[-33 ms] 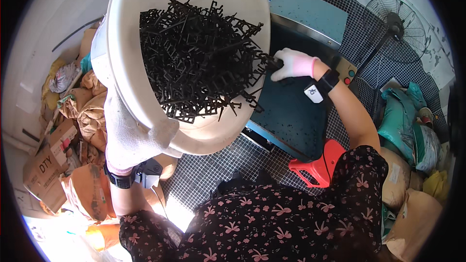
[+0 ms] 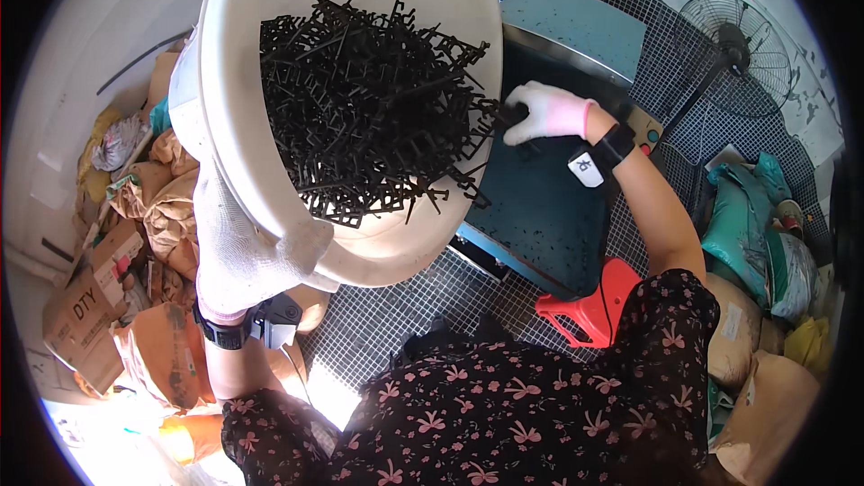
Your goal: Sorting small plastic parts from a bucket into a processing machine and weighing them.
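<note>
— So, left hand (image 2: 243,256)?
— Gloved in white, fingers closed around the rim of the big cream bucket (image 2: 270,36), holding it tilted toward the dark machine tray (image 2: 540,216).
— And inside the bucket?
— Full of tangled black plastic pieces (image 2: 369,108), piled up to the lower rim, some sticking out over the edge.
— Right hand (image 2: 546,112)?
— Gloved too, reaching to the edge of the pile, fingers curled onto a few black pieces just above the tray.
— Around?
— Red stool (image 2: 589,310) below the tray, standing fan (image 2: 733,54) at upper right, cardboard boxes (image 2: 81,306) and sacks at left.
</note>
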